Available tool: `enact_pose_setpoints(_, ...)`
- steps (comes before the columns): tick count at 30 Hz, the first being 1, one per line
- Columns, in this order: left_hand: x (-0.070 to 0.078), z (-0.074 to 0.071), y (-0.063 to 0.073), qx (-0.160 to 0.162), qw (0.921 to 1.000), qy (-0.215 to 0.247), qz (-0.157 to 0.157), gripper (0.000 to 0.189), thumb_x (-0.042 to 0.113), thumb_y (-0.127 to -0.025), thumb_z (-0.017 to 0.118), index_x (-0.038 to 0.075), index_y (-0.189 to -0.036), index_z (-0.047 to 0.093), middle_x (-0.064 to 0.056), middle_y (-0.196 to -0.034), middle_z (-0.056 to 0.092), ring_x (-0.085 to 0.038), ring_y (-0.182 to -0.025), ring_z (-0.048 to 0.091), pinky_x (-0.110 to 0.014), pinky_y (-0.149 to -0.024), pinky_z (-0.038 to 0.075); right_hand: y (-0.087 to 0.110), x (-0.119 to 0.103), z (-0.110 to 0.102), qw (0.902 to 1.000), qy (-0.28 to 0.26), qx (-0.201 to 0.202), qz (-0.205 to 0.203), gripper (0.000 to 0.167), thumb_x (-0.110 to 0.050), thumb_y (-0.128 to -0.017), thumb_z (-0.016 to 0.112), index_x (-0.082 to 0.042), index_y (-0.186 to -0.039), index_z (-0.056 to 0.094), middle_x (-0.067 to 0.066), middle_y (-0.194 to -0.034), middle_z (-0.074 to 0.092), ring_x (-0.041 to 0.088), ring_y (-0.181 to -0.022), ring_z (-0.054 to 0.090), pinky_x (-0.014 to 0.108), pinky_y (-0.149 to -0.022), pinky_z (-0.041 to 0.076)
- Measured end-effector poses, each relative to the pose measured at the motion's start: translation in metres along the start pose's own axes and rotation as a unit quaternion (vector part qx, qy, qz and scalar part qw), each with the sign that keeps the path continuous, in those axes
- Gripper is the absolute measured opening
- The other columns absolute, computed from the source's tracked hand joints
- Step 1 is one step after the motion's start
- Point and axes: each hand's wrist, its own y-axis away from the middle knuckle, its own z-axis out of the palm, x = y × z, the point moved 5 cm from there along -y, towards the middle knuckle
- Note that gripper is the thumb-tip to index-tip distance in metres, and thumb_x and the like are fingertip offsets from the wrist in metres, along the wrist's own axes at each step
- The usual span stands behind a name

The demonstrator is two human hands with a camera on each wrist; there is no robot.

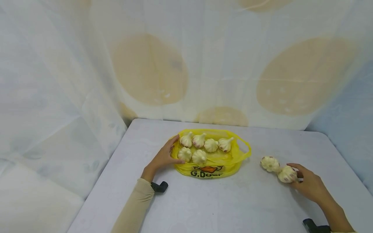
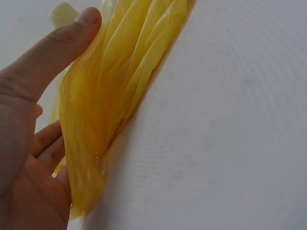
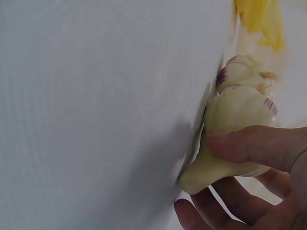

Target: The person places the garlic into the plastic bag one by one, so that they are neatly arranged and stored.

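A yellow plastic bag (image 1: 233,166), its mouth spread wide, lies on the table with several garlic bulbs (image 1: 210,145) inside. My left hand (image 1: 164,155) rests around the bag's left end, thumb and fingers spread apart. In the left wrist view the thumb (image 2: 62,45) lies along the bag's folds (image 2: 110,76), and the other fingers are partly hidden behind them. At the right, my right hand (image 1: 310,183) pinches a garlic bulb (image 1: 287,174) between thumb and fingers, low at the table surface. A second loose garlic bulb (image 1: 270,164) touches it on the left.
The white-covered table (image 1: 186,207) reaches back to a hanging curtain (image 1: 221,64) with tan round patches. Curtain cloth (image 1: 52,97) also hangs along the left side. The bag's handle loop (image 1: 246,149) sticks out to the right, toward the loose bulbs.
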Motion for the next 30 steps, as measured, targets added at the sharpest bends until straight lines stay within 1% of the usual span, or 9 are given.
enact_pose_setpoints(5, 0.001, -0.001, 0.0, 0.001, 1.0, 0.0, 0.003, 0.117, 0.043, -0.066, 0.09, 0.015, -0.156, 0.021, -0.001, -0.158, 0.025, -0.016, -0.144, 0.024, -0.04, -0.115, 0.029, 0.001, 0.0, -0.001, 1.0, -0.001, -0.001, 0.006, 0.072, -0.004, -0.077, 0.073, 0.003, -0.141, 0.039, 0.041, -0.114, 0.055, 0.053, -0.095, 0.059, 0.052, -0.064, 0.056)
enact_pose_setpoints(10, 0.003, -0.001, 0.001, 0.001, 1.0, 0.001, 0.004, 0.117, 0.041, -0.066, 0.09, 0.014, -0.156, 0.02, -0.001, -0.158, 0.025, -0.016, -0.144, 0.024, -0.041, -0.115, 0.029, 0.005, -0.001, -0.001, 0.9999, 0.005, 0.012, -0.011, 0.07, -0.004, -0.079, 0.072, 0.004, -0.14, 0.039, 0.038, -0.109, 0.06, 0.05, -0.095, 0.06, 0.055, -0.068, 0.055)
enact_pose_setpoints(13, 0.003, 0.0, 0.001, 0.001, 1.0, 0.002, 0.003, 0.117, 0.041, -0.067, 0.09, 0.015, -0.157, 0.02, -0.001, -0.158, 0.025, -0.017, -0.144, 0.024, -0.042, -0.115, 0.029, 0.006, 0.0, -0.002, 0.9998, 0.008, 0.016, -0.011, 0.068, -0.008, -0.083, 0.07, 0.004, -0.142, 0.036, 0.037, -0.11, 0.06, 0.051, -0.096, 0.06, 0.057, -0.068, 0.054)
enact_pose_setpoints(15, 0.002, 0.0, 0.001, 0.001, 1.0, 0.002, 0.002, 0.117, 0.042, -0.067, 0.09, 0.015, -0.157, 0.02, -0.001, -0.158, 0.025, -0.017, -0.144, 0.024, -0.042, -0.116, 0.029, 0.007, 0.002, -0.001, 0.9998, 0.006, 0.02, -0.007, 0.066, -0.011, -0.086, 0.069, 0.003, -0.143, 0.036, 0.037, -0.11, 0.06, 0.051, -0.095, 0.061, 0.055, -0.066, 0.054)
enact_pose_setpoints(18, 0.0, 0.001, 0.001, 0.0, 1.0, 0.0, -0.003, 0.117, 0.044, -0.067, 0.089, 0.016, -0.157, 0.02, 0.001, -0.158, 0.025, -0.016, -0.144, 0.024, -0.04, -0.116, 0.028, 0.008, 0.004, 0.0, 0.9997, 0.001, 0.025, 0.003, 0.058, -0.015, -0.09, 0.069, 0.003, -0.139, 0.043, 0.034, -0.108, 0.062, 0.05, -0.094, 0.061, 0.05, -0.061, 0.055)
enact_pose_setpoints(21, -0.001, 0.001, 0.001, -0.001, 1.0, -0.002, -0.006, 0.117, 0.045, -0.067, 0.089, 0.016, -0.157, 0.02, 0.002, -0.158, 0.024, -0.015, -0.144, 0.023, -0.039, -0.116, 0.028, 0.01, 0.004, 0.0, 0.9992, 0.0, 0.04, 0.003, 0.045, -0.016, -0.09, 0.069, 0.004, -0.128, 0.055, 0.03, -0.104, 0.065, 0.047, -0.091, 0.063, 0.045, -0.058, 0.056)
enact_pose_setpoints(24, 0.0, 0.001, 0.001, 0.0, 1.0, 0.003, -0.003, 0.116, 0.042, -0.067, 0.089, 0.015, -0.157, 0.02, -0.001, -0.158, 0.024, -0.018, -0.144, 0.023, -0.042, -0.116, 0.028, 0.012, 0.002, -0.002, 0.9984, 0.0, 0.057, -0.007, 0.036, -0.017, -0.09, 0.069, 0.004, -0.12, 0.062, 0.026, -0.103, 0.067, 0.045, -0.09, 0.064, 0.046, -0.058, 0.055)
enact_pose_setpoints(30, 0.002, 0.0, 0.001, 0.004, 0.9999, 0.014, 0.007, 0.114, 0.036, -0.068, 0.09, 0.016, -0.156, 0.021, -0.002, -0.158, 0.025, -0.019, -0.144, 0.024, -0.043, -0.116, 0.028, 0.017, -0.008, -0.011, 0.9967, -0.001, 0.079, -0.019, 0.04, -0.028, -0.091, 0.07, 0.003, -0.117, 0.065, 0.023, -0.1, 0.069, 0.042, -0.088, 0.064, 0.048, -0.059, 0.054)
